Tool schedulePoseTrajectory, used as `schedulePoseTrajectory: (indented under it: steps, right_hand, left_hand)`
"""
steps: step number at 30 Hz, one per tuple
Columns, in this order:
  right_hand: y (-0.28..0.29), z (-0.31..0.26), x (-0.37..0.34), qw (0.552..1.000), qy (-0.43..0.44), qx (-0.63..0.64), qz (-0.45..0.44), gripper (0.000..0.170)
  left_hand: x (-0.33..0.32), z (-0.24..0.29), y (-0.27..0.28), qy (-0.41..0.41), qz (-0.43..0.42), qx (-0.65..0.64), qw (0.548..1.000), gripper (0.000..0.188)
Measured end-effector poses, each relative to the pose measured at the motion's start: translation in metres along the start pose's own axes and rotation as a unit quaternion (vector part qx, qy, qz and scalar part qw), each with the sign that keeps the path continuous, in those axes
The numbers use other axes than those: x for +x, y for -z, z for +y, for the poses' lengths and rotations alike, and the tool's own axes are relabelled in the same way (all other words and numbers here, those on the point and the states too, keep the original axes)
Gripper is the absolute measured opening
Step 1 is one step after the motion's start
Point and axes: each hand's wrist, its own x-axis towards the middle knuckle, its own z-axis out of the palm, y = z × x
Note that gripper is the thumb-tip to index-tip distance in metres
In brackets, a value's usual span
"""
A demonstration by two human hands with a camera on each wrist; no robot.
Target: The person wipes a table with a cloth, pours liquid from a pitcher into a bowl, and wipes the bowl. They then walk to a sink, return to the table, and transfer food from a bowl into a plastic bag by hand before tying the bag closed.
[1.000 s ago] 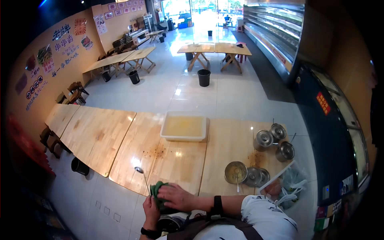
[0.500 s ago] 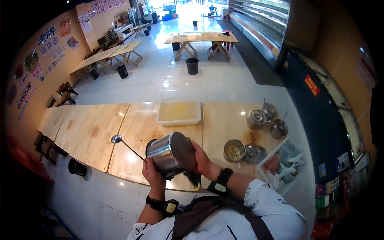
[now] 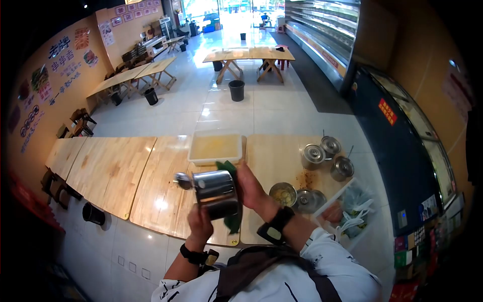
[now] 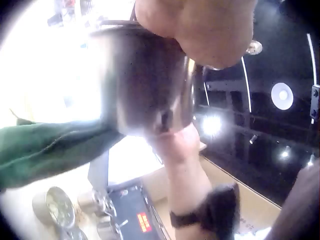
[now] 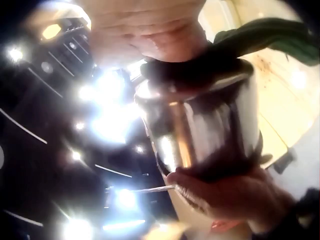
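Note:
A shiny metal pot (image 3: 215, 194) is held on its side above the near table, its base toward the right. My left hand (image 3: 199, 224) grips the pot's rim side from below, together with the handle of a ladle whose bowl (image 3: 183, 180) sticks out at the left. Against the base, my right hand (image 3: 250, 189) presses a green cloth (image 3: 232, 223). The left wrist view shows the cloth (image 4: 55, 150) hanging beside the pot (image 4: 147, 80). In the right wrist view the left thumb lies along the ladle handle (image 5: 155, 189).
A white tub (image 3: 215, 147) of yellowish liquid stands at the table's far edge. To the right are an open pot (image 3: 283, 195) with food, several lidded pots (image 3: 313, 156) and a white crate (image 3: 322, 217) with plastic bags. Black bins (image 3: 93, 214) stand on the floor.
The pot came up from below the table edge into both hands. Since then it has tipped onto its side, and the right hand with the green cloth has moved onto its base.

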Motion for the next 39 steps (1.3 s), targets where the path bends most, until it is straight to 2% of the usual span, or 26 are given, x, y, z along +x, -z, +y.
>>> schedulePoseTrajectory:
  steps: [1, 2, 4, 5, 6, 7, 8, 9, 10, 11, 12, 14, 16, 17, 19, 20, 22, 23, 25, 26, 27, 29, 31, 33, 37, 39]
  right_hand:
    - [0.007, -0.003, 0.004, 0.999, -0.036, -0.015, -0.022, 0.056]
    - [0.013, -0.003, 0.002, 0.999, -0.037, -0.016, -0.027, 0.056]
    - [0.019, 0.004, -0.008, 0.996, -0.01, -0.088, 0.014, 0.068]
    - [0.025, 0.011, -0.014, 0.996, -0.01, -0.089, 0.011, 0.068]
    - [0.03, 0.019, -0.019, 0.966, 0.015, -0.252, 0.048, 0.066]
    - [0.024, 0.021, -0.024, 0.908, 0.04, -0.408, 0.084, 0.065]
    - [0.018, 0.025, -0.033, 0.79, 0.068, -0.596, 0.128, 0.079]
    - [0.022, 0.029, -0.034, 0.786, 0.083, -0.597, 0.137, 0.088]
    - [0.026, 0.028, -0.034, 0.816, 0.068, -0.552, 0.157, 0.091]
    - [0.03, 0.026, -0.034, 0.843, 0.053, -0.506, 0.176, 0.095]
    - [0.043, 0.028, -0.03, 0.91, 0.018, -0.387, 0.146, 0.103]
    - [0.057, 0.031, -0.032, 0.911, -0.006, -0.379, 0.16, 0.106]
    - [0.068, 0.035, -0.036, 0.925, -0.049, -0.341, 0.157, 0.111]
    - [0.058, 0.033, -0.043, 0.925, -0.054, -0.35, 0.136, 0.115]
    - [0.036, 0.028, -0.053, 0.957, -0.036, -0.264, 0.113, 0.101]
    - [0.04, 0.031, -0.051, 0.957, -0.037, -0.264, 0.113, 0.101]
    - [0.058, 0.045, -0.046, 0.968, -0.02, -0.157, 0.193, 0.07]
    - [0.073, 0.054, -0.045, 0.968, -0.02, -0.155, 0.196, 0.07]
    - [0.085, 0.06, -0.041, 0.963, 0.019, -0.123, 0.238, 0.038]
    - [0.09, 0.066, -0.043, 0.944, 0.04, -0.11, 0.309, 0.025]
    - [0.094, 0.067, -0.042, 0.944, 0.041, -0.11, 0.307, 0.025]
    - [0.104, 0.068, -0.042, 0.925, 0.056, -0.175, 0.333, 0.026]
    - [0.084, 0.056, -0.048, 0.918, 0.057, -0.202, 0.337, 0.026]
    - [0.076, 0.049, -0.048, 0.902, 0.109, -0.273, 0.316, 0.025]
    - [0.084, 0.045, -0.043, 0.885, 0.114, -0.312, 0.326, 0.025]
    - [0.086, 0.043, -0.043, 0.863, 0.085, -0.365, 0.339, 0.025]
  left_hand:
    - [0.002, 0.012, -0.007, -0.001, -0.011, -0.051, 0.999, 0.018]
    - [0.002, 0.015, -0.014, 0.008, -0.009, -0.061, 0.998, 0.018]
    - [0.009, 0.009, -0.027, 0.01, -0.004, -0.066, 0.998, 0.02]
    - [0.011, 0.002, -0.032, 0.049, 0.008, -0.051, 0.997, 0.021]
    - [0.013, -0.001, -0.038, 0.089, 0.021, -0.038, 0.995, 0.022]
    - [0.012, -0.001, -0.044, 0.088, 0.022, -0.039, 0.995, 0.022]
    - [0.007, 0.0, -0.048, 0.083, 0.007, -0.047, 0.995, 0.022]
    - [0.004, 0.003, -0.05, 0.078, -0.008, -0.054, 0.995, 0.022]
    - [0.007, 0.02, -0.05, 0.038, -0.001, -0.049, 0.998, 0.022]
    - [-0.001, 0.016, -0.053, 0.061, -0.071, 0.047, 0.994, 0.018]
    - [0.0, 0.022, -0.054, 0.058, -0.086, 0.054, 0.993, 0.015]
    - [-0.001, 0.03, -0.059, 0.056, -0.1, 0.061, 0.992, 0.013]
    - [-0.005, 0.035, -0.064, -0.066, -0.087, 0.02, 0.994, 0.012]
    - [-0.012, 0.033, -0.065, -0.074, -0.15, 0.046, 0.985, 0.012]
    - [-0.021, 0.033, -0.072, -0.112, -0.171, 0.067, 0.977, 0.015]
    - [-0.023, 0.034, -0.075, -0.103, -0.143, 0.077, 0.981, 0.017]
    - [-0.021, 0.033, -0.076, -0.095, -0.179, 0.085, 0.975, 0.019]
    - [-0.022, 0.033, -0.078, -0.088, -0.214, 0.092, 0.969, 0.021]
    - [-0.018, 0.035, -0.079, -0.077, -0.244, 0.086, 0.963, 0.022]
    - [-0.017, 0.038, -0.078, -0.051, -0.288, 0.093, 0.952, 0.025]
    - [-0.013, 0.043, -0.075, -0.024, -0.331, 0.101, 0.938, 0.028]
    - [-0.009, 0.049, -0.071, -0.026, -0.335, 0.085, 0.938, 0.027]
    - [-0.005, 0.055, -0.069, 0.02, -0.305, 0.057, 0.951, 0.025]
    - [-0.008, 0.048, -0.077, 0.023, -0.287, 0.055, 0.956, 0.021]
    - [-0.008, 0.043, -0.085, 0.037, -0.268, 0.062, 0.961, 0.018]
    - [-0.005, 0.049, -0.084, 0.049, -0.258, 0.06, 0.963, 0.019]
